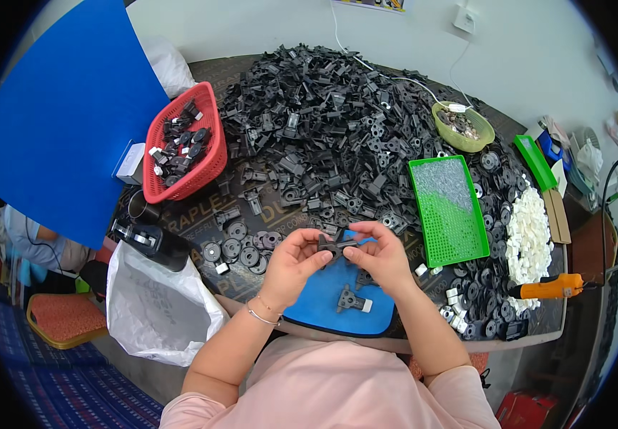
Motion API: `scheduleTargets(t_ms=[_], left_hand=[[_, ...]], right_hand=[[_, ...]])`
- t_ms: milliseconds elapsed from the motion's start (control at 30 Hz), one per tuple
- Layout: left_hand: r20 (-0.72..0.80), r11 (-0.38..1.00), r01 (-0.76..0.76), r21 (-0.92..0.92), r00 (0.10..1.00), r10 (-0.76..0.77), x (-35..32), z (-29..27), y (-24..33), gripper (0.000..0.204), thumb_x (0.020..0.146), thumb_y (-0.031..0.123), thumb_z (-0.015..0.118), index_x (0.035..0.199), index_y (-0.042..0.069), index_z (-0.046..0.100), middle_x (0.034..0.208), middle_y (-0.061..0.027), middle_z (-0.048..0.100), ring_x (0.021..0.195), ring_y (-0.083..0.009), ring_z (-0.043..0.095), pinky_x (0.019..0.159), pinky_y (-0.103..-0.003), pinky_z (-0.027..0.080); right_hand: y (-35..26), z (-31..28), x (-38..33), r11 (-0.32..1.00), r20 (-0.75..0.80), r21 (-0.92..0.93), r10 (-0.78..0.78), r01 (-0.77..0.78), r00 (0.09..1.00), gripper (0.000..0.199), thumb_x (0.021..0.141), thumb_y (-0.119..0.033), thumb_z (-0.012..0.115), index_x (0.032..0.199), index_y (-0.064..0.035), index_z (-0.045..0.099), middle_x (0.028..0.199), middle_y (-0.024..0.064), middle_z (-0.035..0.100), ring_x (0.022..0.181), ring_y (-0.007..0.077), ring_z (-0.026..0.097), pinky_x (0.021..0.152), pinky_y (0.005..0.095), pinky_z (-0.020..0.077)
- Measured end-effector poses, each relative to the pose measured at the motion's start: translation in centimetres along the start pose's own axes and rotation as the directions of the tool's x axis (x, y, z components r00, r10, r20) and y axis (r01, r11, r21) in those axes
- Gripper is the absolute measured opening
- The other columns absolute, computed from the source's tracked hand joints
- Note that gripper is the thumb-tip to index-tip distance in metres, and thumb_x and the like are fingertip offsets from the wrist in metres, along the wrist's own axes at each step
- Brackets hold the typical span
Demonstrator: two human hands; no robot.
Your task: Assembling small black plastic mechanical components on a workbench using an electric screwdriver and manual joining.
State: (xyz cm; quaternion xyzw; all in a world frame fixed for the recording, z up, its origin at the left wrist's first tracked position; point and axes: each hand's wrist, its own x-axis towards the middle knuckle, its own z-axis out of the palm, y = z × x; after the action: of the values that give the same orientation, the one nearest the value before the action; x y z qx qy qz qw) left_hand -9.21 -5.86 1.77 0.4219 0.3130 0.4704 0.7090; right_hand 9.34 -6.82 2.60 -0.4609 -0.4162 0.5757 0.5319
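Note:
Over a blue mat at the table's front edge, my left hand and my right hand hold one black plastic part between them. Thumbs and fingers of both hands are closed on it, and they hide some of its shape. Below it on the mat lies another black plastic part with a white block at its right end. Several black round discs lie left of my left hand. Two small white blocks sit to the right of my right hand.
A large heap of black plastic parts covers the back. Around it stand a red basket, a green tray of small metal pieces and a yellow bowl. White pieces and an orange power screwdriver are right; a white bag hangs left.

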Motion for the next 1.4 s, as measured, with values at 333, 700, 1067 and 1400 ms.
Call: scheduleTargets(t_ms=[333,700,1067,1400], left_hand=[[0.131,0.991,-0.037,0.125,0.991,0.02,-0.2,0.5,-0.6,0.024,0.088,-0.002,0.059,0.111,0.001,0.055,0.107,-0.0047,0.059,0.096,-0.0108,0.059,0.084,-0.025,0.05],[0.056,0.967,0.125,0.222,0.988,-0.141,0.1,1.5,-0.5,0.025,0.088,0.002,0.061,0.113,0.002,0.057,0.089,-0.0044,0.061,0.069,-0.0108,0.06,0.061,-0.023,0.052],[0.08,0.94,0.117,0.32,0.985,-0.15,0.4,2.3,-1.8,0.026,0.087,0.004,0.063,0.112,0.004,0.057,0.089,-0.0009,0.06,0.068,-0.0065,0.056,0.062,-0.021,0.048],[0.23,0.717,-0.237,0.656,0.967,0.11,1.7,3.6,-3.2,0.025,0.085,0.003,0.065,0.11,0.003,0.062,0.095,-0.0035,0.06,0.08,-0.0092,0.057,0.073,-0.022,0.048]], right_hand=[[2.1,-1.9,-2.3,0.997,0.103,-0.011,0.083,-0.082,0.991,0.024,0.084,-0.007,0.069,0.106,0.0,0.062,0.087,0.0024,0.064,0.07,0.0063,0.057,0.061,0.0201,0.0471],[-1.1,-10.8,-5.3,-0.327,0.213,-0.936,-0.223,0.133,0.951,0.022,0.068,-0.015,0.073,0.089,-0.0126,0.069,0.14,0.0076,0.043,0.134,0.0293,0.031,0.107,0.06,0.016],[1.6,-8.1,-2.7,0.397,0.104,-0.9,-0.211,0.183,0.972,0.02,0.082,-0.011,0.066,0.097,-0.0025,0.057,0.093,0.0161,0.06,0.072,0.03,0.063,0.066,0.036,0.0513],[2.7,-6.8,-0.8,0.238,0.161,-0.953,-0.121,0.186,0.979,0.043,0.07,0.004,0.063,0.112,-0.0045,0.059,0.091,0.0134,0.061,0.08,0.029,0.063,0.076,0.0357,0.052]])
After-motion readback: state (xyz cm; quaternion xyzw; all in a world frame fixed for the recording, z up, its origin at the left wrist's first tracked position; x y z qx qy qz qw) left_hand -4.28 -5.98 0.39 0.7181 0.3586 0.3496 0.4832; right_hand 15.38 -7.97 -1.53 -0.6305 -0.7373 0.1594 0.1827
